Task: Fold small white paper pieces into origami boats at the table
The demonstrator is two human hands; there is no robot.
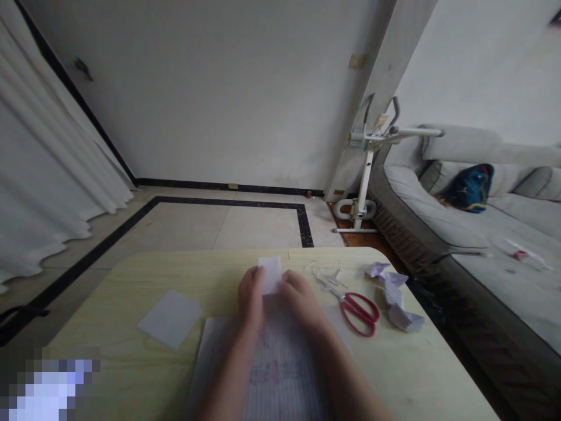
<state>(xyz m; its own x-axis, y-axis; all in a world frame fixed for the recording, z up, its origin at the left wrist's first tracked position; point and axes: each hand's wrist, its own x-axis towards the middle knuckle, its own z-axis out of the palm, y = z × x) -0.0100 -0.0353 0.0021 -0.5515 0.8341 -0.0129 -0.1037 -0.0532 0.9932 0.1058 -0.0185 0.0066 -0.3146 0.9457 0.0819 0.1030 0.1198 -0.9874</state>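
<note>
A small folded piece of white paper [270, 275] is held up between my two hands, above the far part of the table. My left hand [251, 298] grips its left edge, fingers closed. On the right edge, my right hand [300, 297] pinches it near the lower corner. Beneath my forearms lies a lined notebook page with writing [276, 374]. Red-handled scissors [360, 314] rest to the right of my right hand, their blades toward thin paper scraps [331, 276]. A flat square of white paper [170, 318] lies to the left.
Several folded paper pieces [394, 295] sit along the right side of the light wooden table [109, 374]. Beyond it stand a white exercise machine [363, 175] and a grey sofa [517, 263]. A white curtain [48, 152] hangs at the left. The lower left corner is pixelated.
</note>
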